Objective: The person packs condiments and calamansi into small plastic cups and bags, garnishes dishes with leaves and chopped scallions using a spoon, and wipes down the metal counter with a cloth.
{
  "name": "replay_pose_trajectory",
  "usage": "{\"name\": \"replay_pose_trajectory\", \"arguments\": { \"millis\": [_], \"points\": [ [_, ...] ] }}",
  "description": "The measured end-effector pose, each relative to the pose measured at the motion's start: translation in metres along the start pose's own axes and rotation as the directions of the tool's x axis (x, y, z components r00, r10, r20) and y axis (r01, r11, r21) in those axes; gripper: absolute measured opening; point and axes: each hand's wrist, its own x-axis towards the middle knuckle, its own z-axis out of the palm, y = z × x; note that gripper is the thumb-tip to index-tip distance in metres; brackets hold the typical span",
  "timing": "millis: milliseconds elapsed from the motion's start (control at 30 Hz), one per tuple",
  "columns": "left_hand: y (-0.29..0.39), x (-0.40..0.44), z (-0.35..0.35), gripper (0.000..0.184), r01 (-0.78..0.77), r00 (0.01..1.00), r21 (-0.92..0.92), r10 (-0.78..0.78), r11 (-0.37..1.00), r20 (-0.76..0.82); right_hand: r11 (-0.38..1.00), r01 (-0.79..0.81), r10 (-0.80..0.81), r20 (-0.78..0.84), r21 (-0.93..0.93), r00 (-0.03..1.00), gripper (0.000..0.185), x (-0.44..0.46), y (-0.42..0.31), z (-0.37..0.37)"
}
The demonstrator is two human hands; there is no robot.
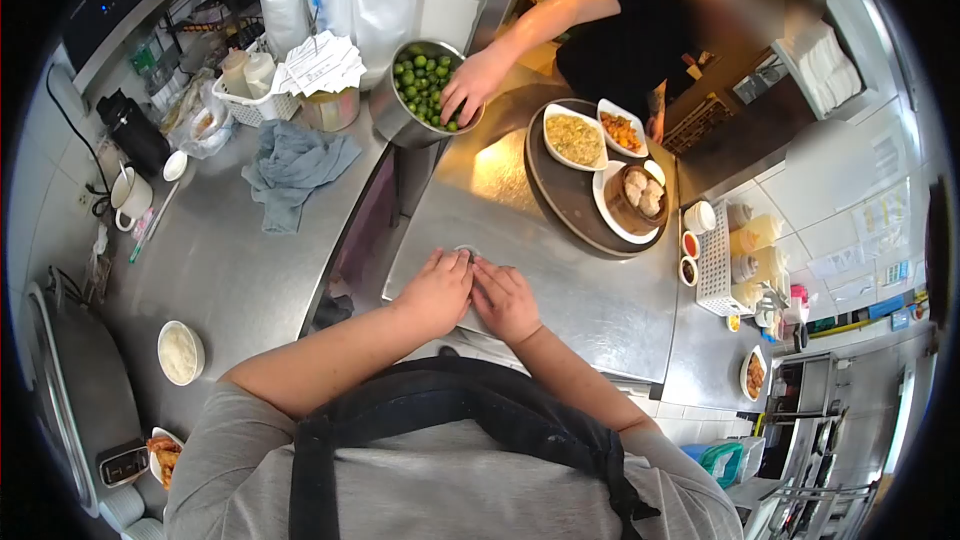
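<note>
Steel counter (575,305) stretches before me, a round tray (560,188) towards its far right; my left hand (437,294) and right hand (508,304) meet at its near edge, whether gripping anything I cannot tell.

Counter (560,310) smooth, glossy metal; pot (397,122) shiny metal; towel (293,170) matt, rumpled cloth.

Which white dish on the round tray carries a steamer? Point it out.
The round plate, lowest in view on the tray: a brown steamer with pale dumplings stands on it, while the others hold yellow food and orange food.
</note>
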Motion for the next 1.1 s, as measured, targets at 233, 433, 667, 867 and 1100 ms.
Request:
{"name": "replay_pose_trajectory", "arguments": {
  "millis": [233, 433, 667, 867, 1100],
  "points": [
    [-0.007, -0.001, -0.009, 0.061, -0.046, 0.991, 0.07, 0.036, 0.997, 0.132, 0.995, -0.036, 0.044, 0.088, -0.095, 0.995, 0.04, -0.006, 0.0, 0.003],
    [-0.009, 0.019, -0.023, 0.056, -0.038, 0.955, 0.018, 0.031, 0.999, 0.296, 0.99, -0.06, 0.085, 0.203, -0.125, 0.975, 0.034, 0.008, -0.003, -0.004],
    [-0.001, 0.016, -0.02, 0.054, 0.004, 0.908, 0.159, -0.07, 0.987, 0.413, 0.979, -0.172, 0.198, 0.318, -0.107, 0.927, 0.025, 0.017, -0.008, -0.004],
    [0.009, 0.005, -0.018, 0.054, -0.001, 0.939, 0.234, -0.079, 0.972, 0.335, 0.989, 0.079, -0.016, 0.441, -0.125, 0.897, 0.028, 0.016, 0.008, -0.012],
    [0.021, 0.002, -0.015, 0.056, 0.041, 0.939, 0.285, -0.134, 0.958, 0.317, 1.0, 0.014, -0.017, 0.389, 0.011, 0.921, 0.023, 0.014, 0.016, -0.004]
  ]
}}
